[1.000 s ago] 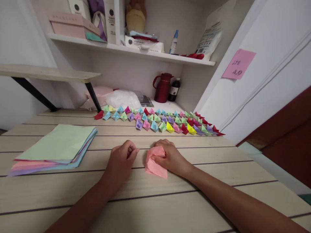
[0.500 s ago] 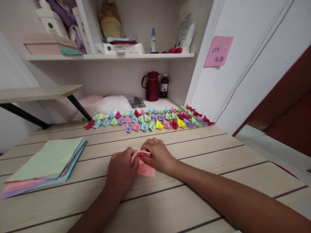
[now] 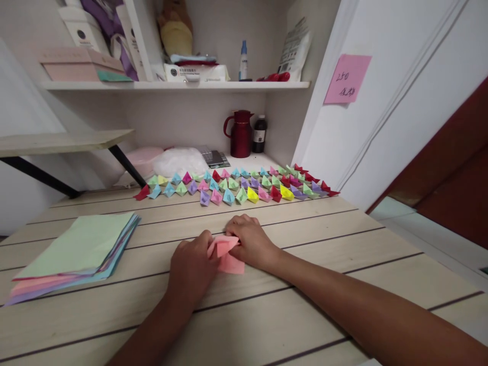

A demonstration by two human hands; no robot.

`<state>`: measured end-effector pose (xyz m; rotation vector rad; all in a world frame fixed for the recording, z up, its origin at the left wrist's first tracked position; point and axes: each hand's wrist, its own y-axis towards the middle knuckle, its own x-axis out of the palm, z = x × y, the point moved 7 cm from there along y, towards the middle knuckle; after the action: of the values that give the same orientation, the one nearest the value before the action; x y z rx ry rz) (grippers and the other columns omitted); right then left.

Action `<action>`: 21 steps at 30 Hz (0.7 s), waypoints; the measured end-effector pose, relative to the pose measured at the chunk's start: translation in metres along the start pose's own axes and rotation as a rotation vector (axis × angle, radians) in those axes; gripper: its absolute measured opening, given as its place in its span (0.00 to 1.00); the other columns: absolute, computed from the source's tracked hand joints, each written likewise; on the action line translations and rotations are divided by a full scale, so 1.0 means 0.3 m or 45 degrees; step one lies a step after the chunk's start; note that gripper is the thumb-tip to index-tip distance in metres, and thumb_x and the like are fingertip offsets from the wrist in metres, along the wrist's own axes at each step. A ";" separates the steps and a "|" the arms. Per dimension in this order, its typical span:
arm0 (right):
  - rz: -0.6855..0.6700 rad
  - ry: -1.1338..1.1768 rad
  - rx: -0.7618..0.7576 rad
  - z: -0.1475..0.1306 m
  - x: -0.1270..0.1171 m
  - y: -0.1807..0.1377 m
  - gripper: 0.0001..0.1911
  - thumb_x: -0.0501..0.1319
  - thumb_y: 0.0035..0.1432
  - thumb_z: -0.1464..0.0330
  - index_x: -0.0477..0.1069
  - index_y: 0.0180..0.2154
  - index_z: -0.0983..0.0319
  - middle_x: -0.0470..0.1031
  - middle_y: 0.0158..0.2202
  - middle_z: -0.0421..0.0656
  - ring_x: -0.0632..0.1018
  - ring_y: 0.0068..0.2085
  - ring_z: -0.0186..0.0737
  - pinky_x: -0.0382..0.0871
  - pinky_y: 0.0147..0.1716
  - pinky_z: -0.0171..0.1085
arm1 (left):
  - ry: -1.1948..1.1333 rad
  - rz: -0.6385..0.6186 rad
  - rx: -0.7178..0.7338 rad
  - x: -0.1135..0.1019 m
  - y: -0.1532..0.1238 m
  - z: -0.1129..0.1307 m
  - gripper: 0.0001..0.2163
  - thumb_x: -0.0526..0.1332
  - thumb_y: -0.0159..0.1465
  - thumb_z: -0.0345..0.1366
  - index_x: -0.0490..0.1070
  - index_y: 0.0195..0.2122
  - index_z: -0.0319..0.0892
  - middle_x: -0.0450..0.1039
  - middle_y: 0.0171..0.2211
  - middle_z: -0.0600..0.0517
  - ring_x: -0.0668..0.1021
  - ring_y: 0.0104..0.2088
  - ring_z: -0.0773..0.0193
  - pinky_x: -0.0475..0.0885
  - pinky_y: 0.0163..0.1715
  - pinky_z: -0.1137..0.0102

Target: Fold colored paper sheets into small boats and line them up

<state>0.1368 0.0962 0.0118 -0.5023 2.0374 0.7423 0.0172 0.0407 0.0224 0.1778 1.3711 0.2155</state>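
A pink sheet of folding paper (image 3: 232, 264), partly folded, is held between my two hands just above the tabletop. My left hand (image 3: 193, 262) grips its left side, the thumb hidden behind the hand. On the other side my right hand (image 3: 251, 240) is closed on the paper's upper right edge with fingers curled. Between them the paper's top bulges up and bends, while a flat corner points down toward me. Beyond the hands stand rows of small folded paper boats (image 3: 229, 197) in several colours.
A stack of coloured paper (image 3: 80, 246) lies at the left of the slatted wooden table (image 3: 305, 315). Behind the boats are a red jug (image 3: 241, 133), a dark bottle (image 3: 260, 134) and a plastic bag (image 3: 180, 161). A raised wooden shelf (image 3: 64, 142) stands at the far left.
The pink paper's upper part has been bent, so a broader flap shows between my hands. Both hands keep their hold, nearly in place. The whole view has shifted slightly.
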 end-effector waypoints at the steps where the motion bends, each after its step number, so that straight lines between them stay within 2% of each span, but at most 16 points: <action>1: 0.006 0.006 0.004 0.002 0.000 0.000 0.06 0.64 0.50 0.72 0.70 0.32 0.61 0.72 0.37 0.43 0.69 0.44 0.46 0.55 0.41 0.41 | -0.015 0.000 0.003 -0.001 -0.001 0.000 0.05 0.53 0.59 0.33 0.58 0.26 0.47 0.69 0.22 0.55 0.72 0.26 0.59 0.51 0.25 0.69; 4: 0.050 0.076 0.027 0.009 -0.010 -0.005 0.11 0.64 0.49 0.73 0.69 0.38 0.59 0.72 0.39 0.42 0.70 0.43 0.45 0.58 0.42 0.41 | -0.071 0.021 -0.030 -0.005 -0.004 -0.010 0.03 0.55 0.58 0.33 0.60 0.29 0.47 0.70 0.22 0.57 0.73 0.26 0.60 0.53 0.26 0.69; 7: 0.145 0.188 -0.007 0.003 -0.035 -0.022 0.31 0.62 0.45 0.79 0.64 0.52 0.56 0.68 0.48 0.44 0.70 0.48 0.45 0.60 0.45 0.42 | -0.066 0.033 0.006 -0.003 -0.008 -0.009 0.04 0.56 0.60 0.34 0.61 0.29 0.47 0.71 0.23 0.57 0.74 0.27 0.60 0.55 0.28 0.69; 9: 0.209 0.183 -0.100 -0.020 -0.055 -0.039 0.39 0.60 0.44 0.83 0.61 0.57 0.53 0.65 0.52 0.45 0.68 0.52 0.46 0.59 0.47 0.43 | -0.045 0.036 0.077 0.001 -0.011 0.002 0.05 0.55 0.60 0.32 0.61 0.28 0.46 0.72 0.24 0.56 0.74 0.28 0.60 0.56 0.30 0.68; 10: 0.229 0.148 -0.168 -0.037 -0.062 -0.047 0.36 0.61 0.45 0.83 0.63 0.55 0.53 0.65 0.51 0.45 0.67 0.52 0.46 0.59 0.48 0.43 | -0.050 0.034 0.108 0.003 -0.013 0.008 0.05 0.55 0.59 0.30 0.62 0.28 0.46 0.72 0.24 0.56 0.74 0.29 0.60 0.57 0.32 0.67; 12: 0.201 0.073 -0.310 -0.073 -0.060 -0.061 0.25 0.62 0.50 0.80 0.70 0.49 0.54 0.69 0.45 0.44 0.69 0.48 0.45 0.58 0.47 0.44 | -0.097 0.019 0.136 0.007 -0.017 0.013 0.06 0.55 0.57 0.26 0.62 0.29 0.45 0.73 0.25 0.56 0.75 0.29 0.61 0.59 0.35 0.66; 15: 0.132 0.048 -0.315 -0.077 -0.044 -0.067 0.11 0.62 0.54 0.77 0.74 0.37 0.57 0.74 0.37 0.43 0.70 0.42 0.44 0.58 0.43 0.43 | -0.204 -0.030 0.119 0.011 -0.022 0.001 0.08 0.56 0.54 0.24 0.65 0.32 0.44 0.73 0.28 0.55 0.74 0.31 0.61 0.62 0.38 0.65; 17: 0.102 0.090 -0.230 -0.053 -0.040 -0.068 0.11 0.62 0.52 0.79 0.74 0.35 0.58 0.75 0.36 0.42 0.71 0.42 0.44 0.58 0.43 0.43 | -0.313 -0.057 0.132 0.009 -0.028 -0.017 0.11 0.59 0.54 0.26 0.67 0.38 0.44 0.73 0.32 0.54 0.74 0.34 0.61 0.64 0.42 0.63; 19: 0.042 0.151 -0.184 -0.030 -0.043 -0.074 0.15 0.62 0.50 0.81 0.75 0.37 0.57 0.76 0.39 0.41 0.71 0.45 0.44 0.59 0.46 0.43 | -0.443 -0.104 0.190 0.006 -0.034 -0.040 0.20 0.63 0.54 0.30 0.66 0.49 0.45 0.72 0.39 0.52 0.74 0.37 0.60 0.65 0.44 0.61; 21: -0.052 0.207 -0.176 -0.015 -0.053 -0.086 0.16 0.62 0.50 0.81 0.75 0.39 0.57 0.76 0.42 0.41 0.72 0.46 0.43 0.60 0.48 0.43 | -0.529 -0.194 0.232 0.009 -0.039 -0.070 0.29 0.66 0.52 0.31 0.62 0.56 0.48 0.70 0.43 0.50 0.73 0.37 0.61 0.68 0.42 0.61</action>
<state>0.1578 0.0752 0.0193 -0.7014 2.1280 0.8448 -0.0023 0.0302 0.0130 0.2532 0.9833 -0.0736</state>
